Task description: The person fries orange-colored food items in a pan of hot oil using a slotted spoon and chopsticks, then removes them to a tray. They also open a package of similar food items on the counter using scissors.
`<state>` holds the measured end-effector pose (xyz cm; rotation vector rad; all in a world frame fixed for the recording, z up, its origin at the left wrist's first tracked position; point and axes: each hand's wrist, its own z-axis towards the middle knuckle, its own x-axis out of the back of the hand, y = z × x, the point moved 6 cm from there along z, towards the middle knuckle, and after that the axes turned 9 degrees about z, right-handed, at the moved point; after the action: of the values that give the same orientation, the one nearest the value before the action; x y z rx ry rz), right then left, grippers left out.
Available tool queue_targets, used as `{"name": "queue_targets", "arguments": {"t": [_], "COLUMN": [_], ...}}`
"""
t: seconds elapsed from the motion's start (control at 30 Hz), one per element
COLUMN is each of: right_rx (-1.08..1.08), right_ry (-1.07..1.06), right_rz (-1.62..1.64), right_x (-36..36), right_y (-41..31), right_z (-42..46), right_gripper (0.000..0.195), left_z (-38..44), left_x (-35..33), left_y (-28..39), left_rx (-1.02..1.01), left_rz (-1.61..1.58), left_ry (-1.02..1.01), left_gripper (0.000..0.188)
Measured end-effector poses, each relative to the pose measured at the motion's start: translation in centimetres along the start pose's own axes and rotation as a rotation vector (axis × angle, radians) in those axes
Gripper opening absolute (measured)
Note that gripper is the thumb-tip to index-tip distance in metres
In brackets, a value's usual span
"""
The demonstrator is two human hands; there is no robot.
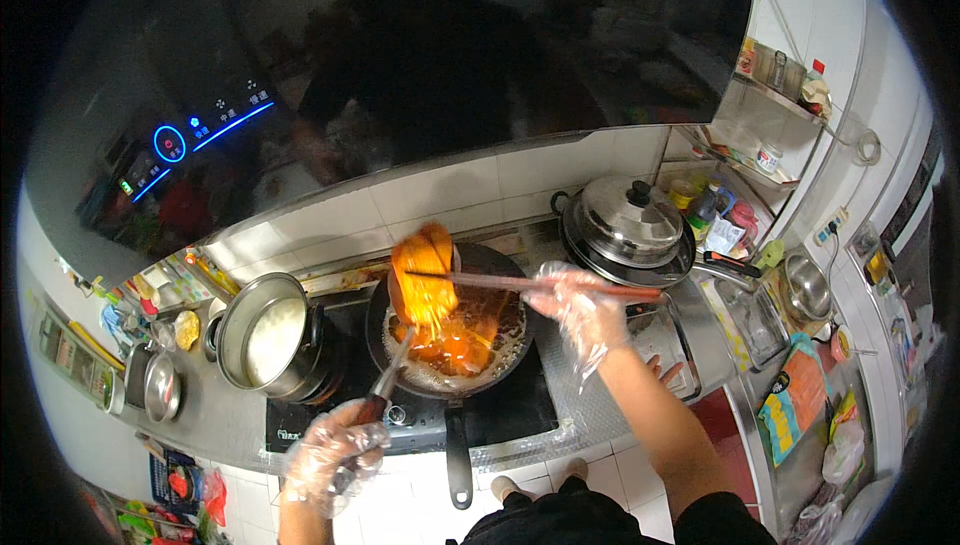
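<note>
My left hand (337,451), in a clear plastic glove, grips the dark handle of a long metal utensil (394,368). Its far end meets a golden-orange piece of food (424,275) held up over the frying pan (495,263); that end is hard to make out. Thin streams of oil run down from the food. Gloved likewise, my right hand (581,301) holds reddish-brown chopsticks (495,281), whose dark tips lie across the raised food. Bubbling oil (457,380) fills the pan, with more orange food (469,350) in it. The pan's black handle (457,462) points toward me.
Left of the pan, a tall steel pot (229,342) holds pale contents. A wok with a steel lid (630,222) stands behind right. The black range hood (450,57) overhangs the cooktop (510,410). At right are a glass dish (750,327), a steel bowl (806,286) and a food bag (799,395).
</note>
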<state>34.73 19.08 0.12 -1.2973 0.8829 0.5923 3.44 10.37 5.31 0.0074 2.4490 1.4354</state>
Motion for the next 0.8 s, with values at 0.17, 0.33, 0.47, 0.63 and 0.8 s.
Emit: {"name": "queue_targets", "arguments": {"t": [0.17,0.33,0.47,0.63,0.8], "right_rx": [-0.085,0.039,0.012,-0.126,0.018], "right_ry": [0.067,-0.05,-0.035,0.079,0.008], "right_rz": [0.004,-0.016,0.004,-0.038,-0.034], "right_x": [5.6,-1.6,-1.5,4.5,-1.4], "right_y": [5.4,-0.8,-0.2,6.4,1.5], "right_z": [-1.2,-0.2,-0.1,-2.7,-1.2], "right_gripper": [0.011,0.006,0.009,0.016,0.01], "left_z": [0.9,-0.5,0.1,0.4,-0.6], "left_x": [2.1,0.1,0.9,2.6,1.9], "left_y": [-5.3,0.5,-0.2,-5.9,-0.8], "left_rx": [0.152,-0.032,-0.016,0.187,-0.005], "left_rz": [0.048,-0.009,0.019,0.02,0.111], "left_ry": [0.042,-0.004,0.017,0.075,0.089], "left_gripper": [0.041,0.034,0.036,0.037,0.041]}}
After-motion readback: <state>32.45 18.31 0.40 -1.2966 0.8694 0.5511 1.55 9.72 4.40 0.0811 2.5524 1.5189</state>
